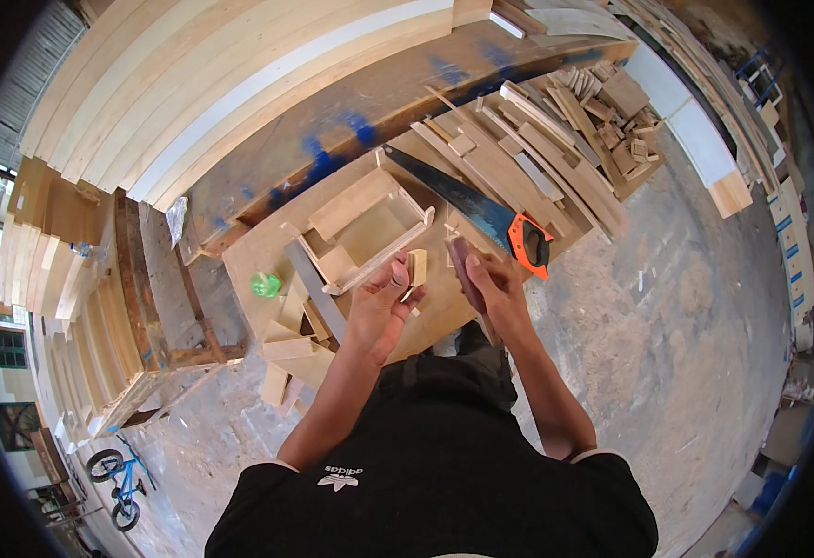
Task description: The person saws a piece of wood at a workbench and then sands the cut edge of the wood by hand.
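My left hand (pixel 381 305) is closed on a small pale wood block (pixel 417 267), which stands up between thumb and fingers. My right hand (pixel 496 286) grips a long reddish-brown block (pixel 464 264); whether sandpaper covers it I cannot tell. The two held pieces are apart. Just beyond my hands, an open wooden frame (pixel 367 272) with raised corner pieces rests on the plywood work top (pixel 333 177). A handsaw (pixel 458 200) with an orange and black handle lies to the right of the frame, its handle close to my right hand.
Wood offcuts (pixel 288 349) and a grey strip (pixel 314 286) lie left of the frame, near a green round object (pixel 265 285). Boards and scraps (pixel 537 153) cover the far right of the work top. Stacked planks (pixel 212 74) stand beyond; a blue bicycle (pixel 123 484) is at lower left.
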